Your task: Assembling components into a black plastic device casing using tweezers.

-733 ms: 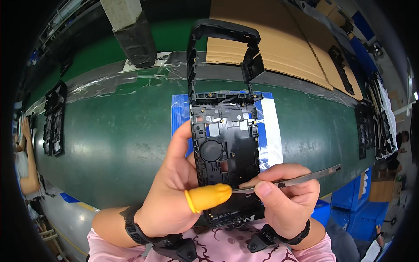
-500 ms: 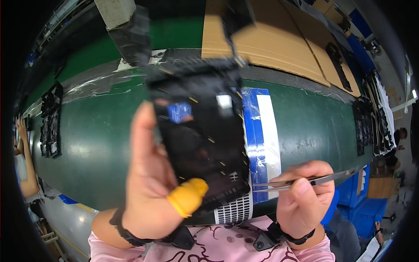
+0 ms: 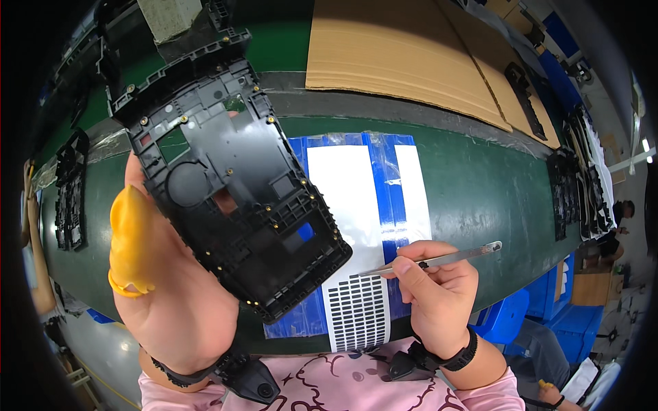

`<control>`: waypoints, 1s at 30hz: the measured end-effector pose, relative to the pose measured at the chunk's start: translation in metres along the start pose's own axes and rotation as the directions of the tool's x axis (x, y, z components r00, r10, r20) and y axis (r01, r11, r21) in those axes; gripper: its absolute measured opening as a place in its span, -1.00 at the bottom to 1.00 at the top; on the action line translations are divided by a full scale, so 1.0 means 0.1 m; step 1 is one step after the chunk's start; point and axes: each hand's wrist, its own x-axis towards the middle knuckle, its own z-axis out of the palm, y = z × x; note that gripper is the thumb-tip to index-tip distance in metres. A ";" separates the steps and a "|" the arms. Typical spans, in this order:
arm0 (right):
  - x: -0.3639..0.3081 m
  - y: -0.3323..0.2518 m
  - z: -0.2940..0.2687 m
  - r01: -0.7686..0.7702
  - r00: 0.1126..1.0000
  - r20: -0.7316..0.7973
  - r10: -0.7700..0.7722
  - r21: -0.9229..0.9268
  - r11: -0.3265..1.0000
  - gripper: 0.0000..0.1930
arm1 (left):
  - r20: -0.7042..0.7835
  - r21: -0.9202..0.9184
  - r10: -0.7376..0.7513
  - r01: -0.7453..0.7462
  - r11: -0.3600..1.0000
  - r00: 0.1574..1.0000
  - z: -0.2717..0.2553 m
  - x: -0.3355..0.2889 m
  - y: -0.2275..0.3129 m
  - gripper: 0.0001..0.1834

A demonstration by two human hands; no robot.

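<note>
Two hands: black frame (image 3: 233, 185), tweezers (image 3: 439, 259)

A single head-worn fisheye view looks steeply down, close over both hands (image 3: 439, 294) and the green worktop (image 3: 473, 185).

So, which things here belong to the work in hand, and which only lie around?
In use:
- black plastic frame, in left hand
- metal tweezers, in right hand
- blue-and-white sticker sheet

Lying about:
- brown cardboard sheets
- spare black frames
</note>
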 end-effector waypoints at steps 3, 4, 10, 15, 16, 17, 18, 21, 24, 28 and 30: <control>0.00 -0.01 0.01 -0.011 1.000 0.008 0.011 0.003 1.000 -0.89 | 0.061 -0.045 -0.024 0.027 0.999 0.998 0.03 0.01 -0.03 -0.44; 0.00 -0.01 0.01 -0.021 1.000 0.011 0.021 -0.001 1.000 -0.89 | 0.061 -0.045 -0.024 0.026 0.999 0.998 0.04 0.01 -0.04 -0.44; 0.02 -0.02 0.01 -0.042 0.999 0.009 0.042 0.006 0.999 -0.89 | -0.146 -0.109 -0.117 0.102 0.989 0.982 0.19 0.04 -0.10 -0.52; -0.03 -0.14 -0.07 -0.088 0.995 0.057 0.081 0.135 0.987 -0.87 | -0.147 0.135 -0.099 0.119 0.984 0.984 0.21 -0.01 -0.19 -0.55; -0.04 -0.20 -0.10 -0.075 0.995 0.077 0.056 0.265 0.961 -0.85 | -0.162 0.154 -0.087 0.112 0.982 0.983 0.22 -0.01 -0.26 -0.56; -0.06 -0.27 -0.10 -0.026 0.996 0.093 -0.002 0.301 0.953 -0.85 | -0.155 0.135 -0.128 0.149 0.979 0.980 0.19 -0.04 -0.30 -0.56; -0.09 -0.35 -0.07 -0.025 0.996 0.094 -0.004 0.304 0.952 -0.85 | -0.209 0.079 -0.181 0.201 0.976 0.961 0.25 -0.06 -0.31 -0.55; -0.11 -0.45 0.05 0.091 0.977 0.153 -0.148 0.327 0.941 -0.85 | -0.200 -0.076 -0.477 0.472 0.878 0.856 0.37 -0.07 -0.22 -0.55; -0.09 -0.42 0.17 0.056 0.983 0.145 -0.111 0.338 0.939 -0.83 | -0.188 -0.118 -0.522 0.508 0.853 0.832 0.35 -0.13 -0.25 -0.55; -0.09 -0.40 0.19 0.047 0.978 0.181 -0.100 0.277 0.960 -0.83 | -0.201 -0.090 -0.479 0.471 0.878 0.855 0.36 -0.15 -0.26 -0.56; -0.11 -0.40 0.19 0.011 0.984 0.167 -0.062 0.291 0.957 -0.83 | -0.202 -0.090 -0.479 0.471 0.878 0.854 0.41 -0.15 -0.24 -0.56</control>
